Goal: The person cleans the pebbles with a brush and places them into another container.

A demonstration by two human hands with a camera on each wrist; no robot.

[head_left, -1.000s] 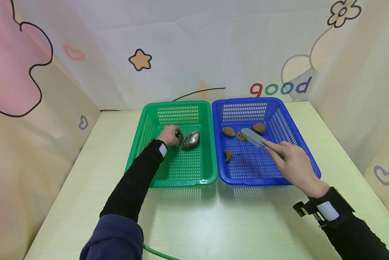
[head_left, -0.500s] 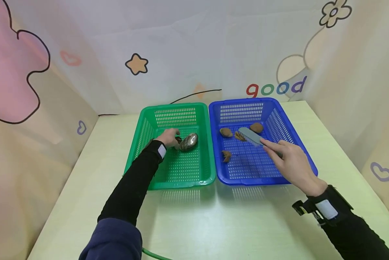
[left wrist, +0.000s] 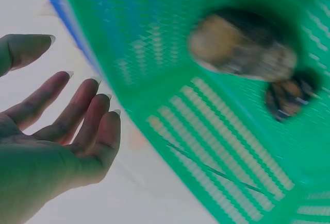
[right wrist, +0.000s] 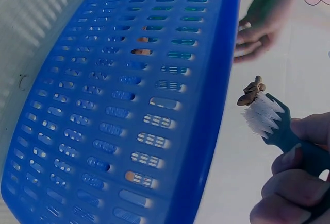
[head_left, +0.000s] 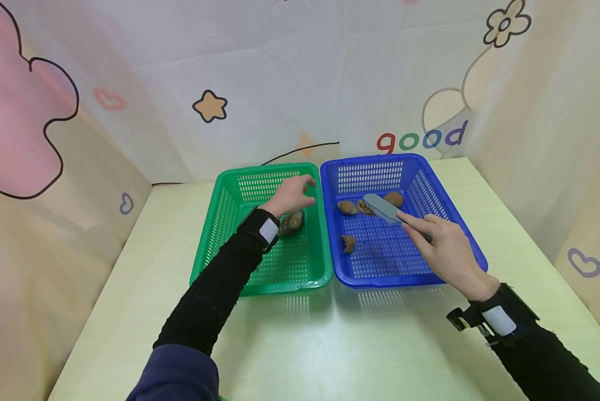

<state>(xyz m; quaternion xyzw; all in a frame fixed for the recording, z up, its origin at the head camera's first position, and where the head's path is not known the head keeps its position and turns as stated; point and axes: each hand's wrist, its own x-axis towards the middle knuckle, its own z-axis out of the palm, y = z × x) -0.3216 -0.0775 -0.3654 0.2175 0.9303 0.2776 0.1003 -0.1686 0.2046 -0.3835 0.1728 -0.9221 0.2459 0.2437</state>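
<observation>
My left hand (head_left: 291, 195) hovers over the right side of a green basket (head_left: 280, 289), fingers spread and holding nothing. Below it lies a glossy dark stone-like lump (head_left: 292, 224), partly hidden by the wrist. The left wrist view shows a smaller dark-and-brown lump (left wrist: 290, 98) beside it. With its index finger stretched along the handle, my right hand (head_left: 445, 248) grips a grey-blue brush (head_left: 382, 207) over a blue basket (head_left: 405, 280). A gnarled brown piece (right wrist: 251, 91) sits against the white bristles; whether it is stuck there cannot be told.
Several brown lumps lie in the blue basket, among them a rounded one (head_left: 393, 199), a flatter one (head_left: 347, 208) and a jagged one (head_left: 348, 244). The baskets stand side by side on a pale table (head_left: 300, 351), against a patterned cloth backdrop (head_left: 280, 67).
My left hand has let go of the small lump in the green basket, risen and moved right with its fingers spread. The right hand and brush keep nearly the same place.
</observation>
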